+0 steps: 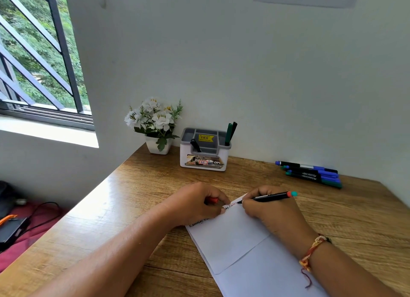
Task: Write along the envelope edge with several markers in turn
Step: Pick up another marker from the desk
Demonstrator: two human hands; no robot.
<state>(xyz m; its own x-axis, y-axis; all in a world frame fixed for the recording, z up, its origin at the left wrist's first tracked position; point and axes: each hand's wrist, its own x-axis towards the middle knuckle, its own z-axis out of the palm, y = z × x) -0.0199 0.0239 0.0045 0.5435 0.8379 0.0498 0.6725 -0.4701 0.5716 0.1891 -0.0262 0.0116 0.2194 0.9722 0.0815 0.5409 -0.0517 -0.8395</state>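
The envelope [233, 236] runs off the frame at six o'clock, as do both forearms. The left hand [197, 204] covers part of the written edge, and the handwriting that shows is too small to read. Its curled fingers hide all but a sliver of the red cap [213, 200]. The right hand [266, 210] hides the front of the marker [270, 196]. At two o'clock from the envelope, the loose markers [310, 173] overlap, so their count is unclear. At twelve o'clock, the organizer [204, 163] hides the lower halves of the standing markers [229, 133]. Dark objects [11, 228] at eight o'clock are cut off.

Left hand [197, 204], right hand [265, 211] — fingers [221, 198] curled.
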